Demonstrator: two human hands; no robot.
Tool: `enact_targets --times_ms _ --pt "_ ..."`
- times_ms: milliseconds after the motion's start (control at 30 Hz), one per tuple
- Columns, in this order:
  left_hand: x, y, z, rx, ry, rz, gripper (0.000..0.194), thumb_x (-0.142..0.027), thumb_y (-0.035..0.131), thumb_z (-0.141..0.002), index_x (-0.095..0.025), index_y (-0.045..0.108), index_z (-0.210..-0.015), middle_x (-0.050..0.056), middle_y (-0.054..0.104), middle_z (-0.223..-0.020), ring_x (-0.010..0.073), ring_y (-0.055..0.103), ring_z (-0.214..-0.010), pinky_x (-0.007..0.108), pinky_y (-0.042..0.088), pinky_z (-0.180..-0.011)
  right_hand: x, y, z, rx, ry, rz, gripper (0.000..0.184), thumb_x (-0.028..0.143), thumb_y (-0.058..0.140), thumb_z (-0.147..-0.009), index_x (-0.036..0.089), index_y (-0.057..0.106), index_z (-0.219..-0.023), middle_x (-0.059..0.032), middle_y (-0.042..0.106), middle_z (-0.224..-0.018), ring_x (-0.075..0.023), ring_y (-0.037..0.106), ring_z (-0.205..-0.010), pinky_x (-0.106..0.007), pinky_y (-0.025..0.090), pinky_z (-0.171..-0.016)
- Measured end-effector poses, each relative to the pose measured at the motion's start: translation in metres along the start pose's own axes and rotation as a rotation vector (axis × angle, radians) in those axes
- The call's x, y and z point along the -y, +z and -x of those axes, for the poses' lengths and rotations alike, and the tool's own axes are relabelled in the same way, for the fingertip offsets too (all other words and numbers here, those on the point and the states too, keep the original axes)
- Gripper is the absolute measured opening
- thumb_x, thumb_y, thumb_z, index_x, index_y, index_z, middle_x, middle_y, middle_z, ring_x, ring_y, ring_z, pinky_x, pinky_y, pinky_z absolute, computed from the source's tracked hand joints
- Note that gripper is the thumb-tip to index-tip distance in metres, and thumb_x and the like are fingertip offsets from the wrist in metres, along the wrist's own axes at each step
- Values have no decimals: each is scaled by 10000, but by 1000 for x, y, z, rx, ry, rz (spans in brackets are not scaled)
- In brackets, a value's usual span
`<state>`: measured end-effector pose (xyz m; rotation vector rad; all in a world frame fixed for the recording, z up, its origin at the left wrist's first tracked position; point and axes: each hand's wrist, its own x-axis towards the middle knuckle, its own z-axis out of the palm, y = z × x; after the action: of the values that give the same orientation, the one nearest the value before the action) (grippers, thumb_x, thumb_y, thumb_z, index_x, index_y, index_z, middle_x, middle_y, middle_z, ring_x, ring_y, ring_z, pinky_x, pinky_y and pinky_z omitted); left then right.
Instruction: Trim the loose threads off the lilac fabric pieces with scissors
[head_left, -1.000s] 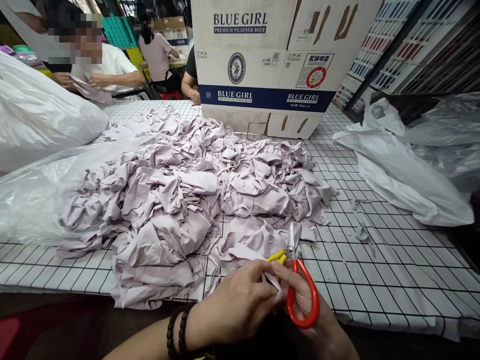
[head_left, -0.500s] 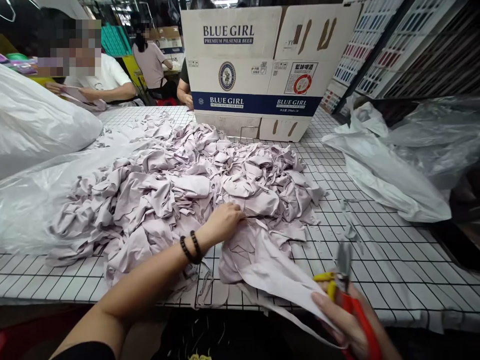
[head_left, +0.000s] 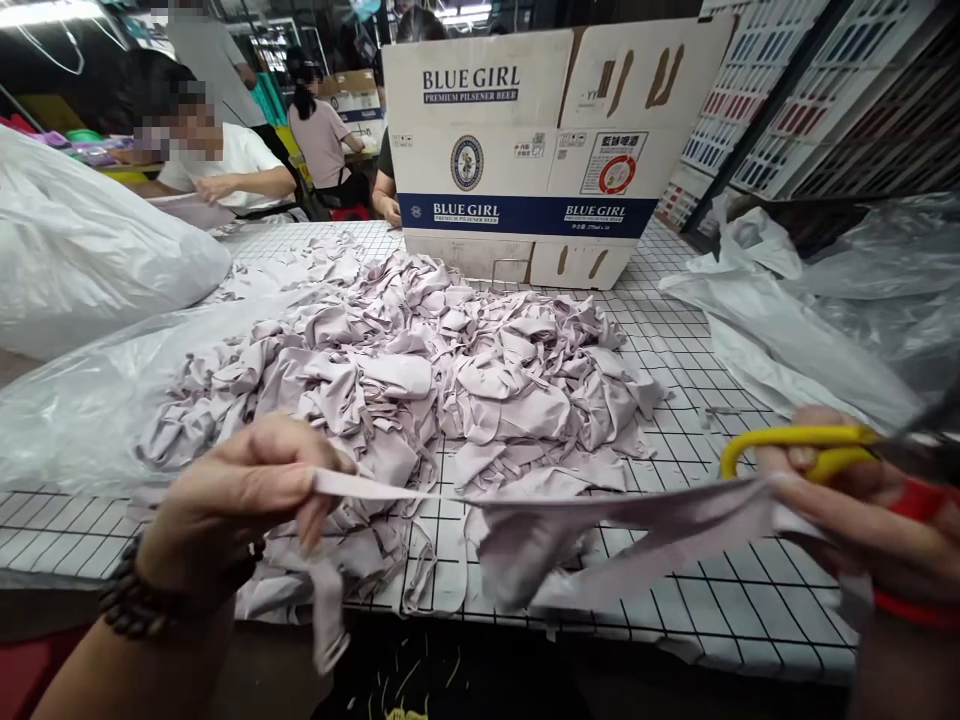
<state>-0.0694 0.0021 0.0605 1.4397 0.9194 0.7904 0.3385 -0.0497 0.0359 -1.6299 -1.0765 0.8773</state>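
My left hand (head_left: 247, 490) pinches the narrow strap of a pale mauve fabric piece (head_left: 637, 515), and the strap's loose end hangs below my fingers. The piece is stretched sideways above the near edge of the table. Its other end is gripped by my right hand (head_left: 847, 510), which also holds a pair of scissors (head_left: 802, 437). A yellow handle loop shows around my fingers, with red by the palm; the blades point right and are blurred. Behind the stretched piece lies a large heap of the same mauve fabric (head_left: 502, 400).
A white beer carton (head_left: 517, 150) stands behind the heap on the grid-patterned tabletop (head_left: 697, 590). Plastic bags lie at left (head_left: 97, 260) and right (head_left: 795, 320). Small scraps (head_left: 712, 412) lie to the right. A person in white (head_left: 240, 160) handles fabric across the table.
My left hand has come off the heap and moved left and nearer, drawing the strap out. My right hand has risen to the right with the scissors, and the fabric is now taut.
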Motion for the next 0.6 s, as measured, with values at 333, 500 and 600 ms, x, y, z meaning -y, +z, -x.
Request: enact_targets --times_ms 333,500,600 --pt "95 40 -30 239 -210 -812 334 -401 613 -791 -165 696 -1013 105 665 -1024 254 626 -914 350 477 -851 -10 69 -61 384 25 -29 278 257 771 -701 236 508 -790 86 494 -552 -52 387 -382 -177 280 -336" --pt "123 86 -45 169 -82 -704 419 -438 614 -822 -160 607 -1135 118 613 -1103 260 607 -978 373 479 -887 -19 67 -64 391 19 -39 294 242 779 -696 233 498 -783 93 496 -594 -37 392 -387 -170 330 -358" --pt "136 109 -64 143 -77 -681 369 -378 654 -785 -153 604 -1073 112 604 -1038 261 602 -906 383 483 -831 -16 63 -63 374 10 -22 283 256 774 -706 244 514 -818 88 503 -605 -48 406 -383 -164 313 -328"
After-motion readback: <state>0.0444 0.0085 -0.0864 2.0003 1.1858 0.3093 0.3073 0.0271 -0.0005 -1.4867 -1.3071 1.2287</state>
